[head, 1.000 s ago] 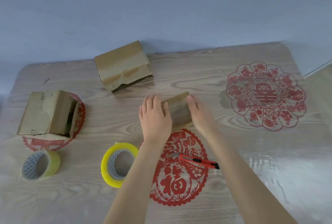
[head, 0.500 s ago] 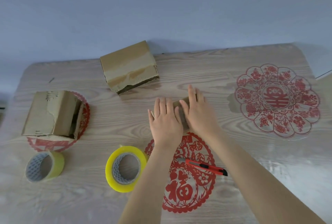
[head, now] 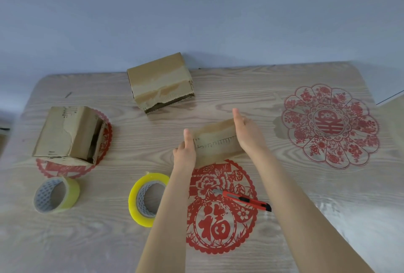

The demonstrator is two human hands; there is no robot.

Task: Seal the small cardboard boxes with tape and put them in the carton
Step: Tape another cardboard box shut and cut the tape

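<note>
Box (head: 215, 141) sits on the table (head: 306, 218), touching the top rim of the fu cutout (head: 218, 229). Its long side faces the camera, slightly skewed, with the right end farther back. Dark printed marks on the near face. Whether there is tape on it: cannot tell.

Left hand (head: 185, 152) is flat against the box's left end, seen edge-on. Its fingers are straight, pressed together and pointing away, with no curl round the box. Right hand (head: 248, 133) is flat against the box's right end, fingers straight and together, tips reaching past the box's far top edge. Right thumb is hidden. The box is squeezed between the two palms. Lifted or resting on the table: cannot tell.

Knife (head: 244, 201), red with a black end, lies on the right half of the fu cutout, blade end toward its centre.

Yellow roll (head: 133, 202) stands on edge just left of the fu cutout, partly behind the left forearm. Pale roll (head: 73, 191) is well left of the fu cutout, also on edge, hole toward the camera.

Open box (head: 63, 134) is far up-left of the fu cutout, on its side on a second red cutout (head: 56, 168), open end facing right. Far box (head: 157, 75) is beyond the fu cutout, up and left, near the table's back edge. Its near flap gapes at the bottom and its surface is patchy and worn.

Flower cutout (head: 330, 126) is up-right of the fu cutout, flat on the table, apart from the right hand. Blue-grey wall (head: 196, 10) behind the table.
</note>
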